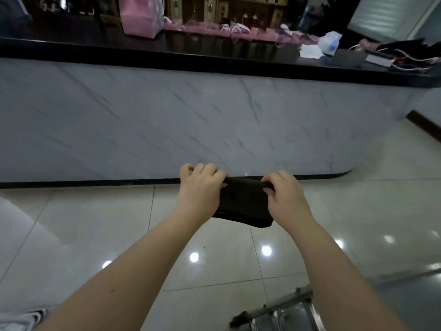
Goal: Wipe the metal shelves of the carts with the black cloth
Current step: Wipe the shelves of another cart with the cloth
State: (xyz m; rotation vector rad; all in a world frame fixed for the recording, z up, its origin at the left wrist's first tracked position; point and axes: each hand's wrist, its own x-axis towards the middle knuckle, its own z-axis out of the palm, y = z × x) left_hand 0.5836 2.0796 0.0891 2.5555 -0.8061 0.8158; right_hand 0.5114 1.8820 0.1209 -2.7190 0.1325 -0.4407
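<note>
Two hands held the folded black cloth [241, 204] in the air in front of the person, well above the floor. The left hand [200, 187] and the right hand [284, 194] each pinched its upper edge between curled fingers and thumb, one at either end, and the rest of the cloth hung below them. The grip ran along that one edge only. The likeliest slip was therefore a fold falling open, or the whole cloth dropping onto the glossy pale tiled floor [95, 223]. There it would probably pick up grit that could then be dragged over the metal.

Only a corner of the silver metal cart [284, 317] showed, as frame and shiny shelf at the bottom edge of the view. It sat low, near the person's right forearm and apart from the cloth. Reaching down to it half unseen risked knocking the frame. A hard wipe might also push it away if it rolled, which could not be told. No wiping seemed to have begun.

The floor threw back ceiling lights and looked smooth, perhaps slippery. Ahead stood a counter with a grey-veined white marble front [167, 115]. Its long black glossy worktop [119, 47] carried pink gift bags [139, 16] and crumpled white paper [310, 51].
</note>
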